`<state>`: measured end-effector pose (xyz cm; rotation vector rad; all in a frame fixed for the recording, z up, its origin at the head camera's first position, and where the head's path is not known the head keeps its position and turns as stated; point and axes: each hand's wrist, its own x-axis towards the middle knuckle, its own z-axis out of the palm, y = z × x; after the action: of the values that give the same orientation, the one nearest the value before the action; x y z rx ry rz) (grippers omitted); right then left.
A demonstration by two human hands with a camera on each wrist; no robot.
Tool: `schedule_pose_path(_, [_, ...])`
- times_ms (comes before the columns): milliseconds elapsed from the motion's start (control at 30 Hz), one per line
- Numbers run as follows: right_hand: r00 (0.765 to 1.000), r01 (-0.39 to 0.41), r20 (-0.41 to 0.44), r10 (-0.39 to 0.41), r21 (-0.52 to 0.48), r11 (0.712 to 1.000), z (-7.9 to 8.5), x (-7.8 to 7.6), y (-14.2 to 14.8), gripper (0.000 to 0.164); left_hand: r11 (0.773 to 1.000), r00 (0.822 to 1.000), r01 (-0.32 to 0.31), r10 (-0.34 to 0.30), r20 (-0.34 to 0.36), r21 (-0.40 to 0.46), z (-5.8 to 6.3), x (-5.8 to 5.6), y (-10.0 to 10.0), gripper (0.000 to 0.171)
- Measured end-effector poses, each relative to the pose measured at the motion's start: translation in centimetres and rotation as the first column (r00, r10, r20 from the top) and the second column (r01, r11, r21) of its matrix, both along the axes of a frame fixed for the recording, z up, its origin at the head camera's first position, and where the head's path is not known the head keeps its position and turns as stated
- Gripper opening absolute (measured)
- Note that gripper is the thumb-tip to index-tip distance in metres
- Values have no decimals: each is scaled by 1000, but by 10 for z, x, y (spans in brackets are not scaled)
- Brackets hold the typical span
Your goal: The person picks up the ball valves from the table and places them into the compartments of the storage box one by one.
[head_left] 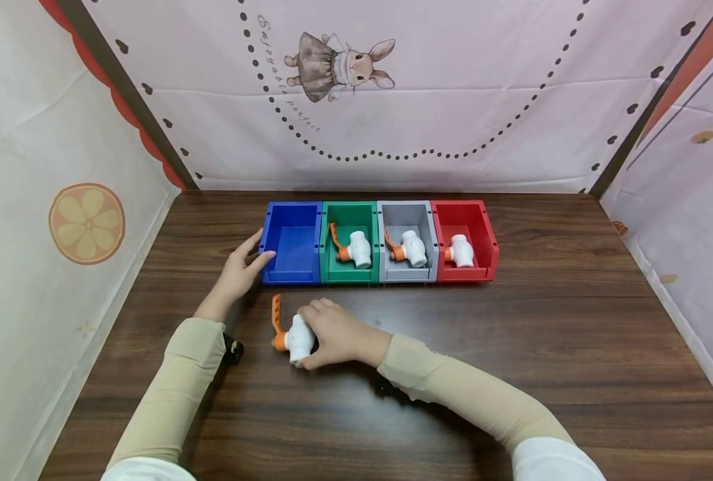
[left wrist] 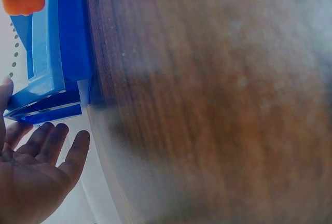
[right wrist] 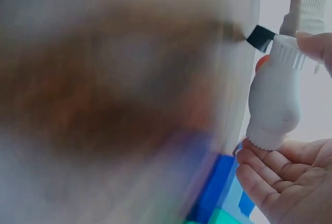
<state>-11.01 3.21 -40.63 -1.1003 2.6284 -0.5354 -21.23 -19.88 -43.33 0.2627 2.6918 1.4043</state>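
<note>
My right hand (head_left: 341,334) holds a white plastic ball valve (head_left: 299,339) by its two ends, the thumb on one and the fingers on the other. The valve's orange lever handle (head_left: 276,312) points away from me on its left side. In the right wrist view the valve body (right wrist: 275,97) spans from thumb to fingertips. My left hand (head_left: 237,272) grips the left wall of the blue bin (head_left: 296,275), thumb over the rim and fingers along the outside. In the left wrist view, the outer fingers (left wrist: 75,154) of that hand extend past the bin.
To the right of the blue bin, a green bin (head_left: 350,276), a grey bin (head_left: 407,274) and a red bin (head_left: 487,250) stand side by side, each with a similar valve inside. They stand on a dark wooden table (head_left: 573,321). Printed cloth (head_left: 452,80) hangs behind.
</note>
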Motion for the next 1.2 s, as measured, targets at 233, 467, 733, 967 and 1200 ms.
schedule_pose_path(233, [999,40,-8,-40,-17,999,10,-13,14,78,1000,1000,-5,5,8,-17,0,1,0,65])
schedule_pose_path(467, [997,78,-10,-79,-12,997,22,-24,22,79,1000,1000,2,-2,-6,4,0,1,-1,64])
schedule_pose_path(733, [995,97,-18,-98,-28,995,31,-37,26,80,1000,1000,8,-7,18,-10,1,2,-1,65])
schedule_pose_path(967, [993,113,-30,-116,-79,990,35,-50,24,81,1000,1000,9,-9,-4,15,-2,4,-4,65])
schedule_pose_path(1200, [986,154,-52,-161,-115,981,39,-63,22,82,999,998,28,-25,-63,36,-2,2,0,65])
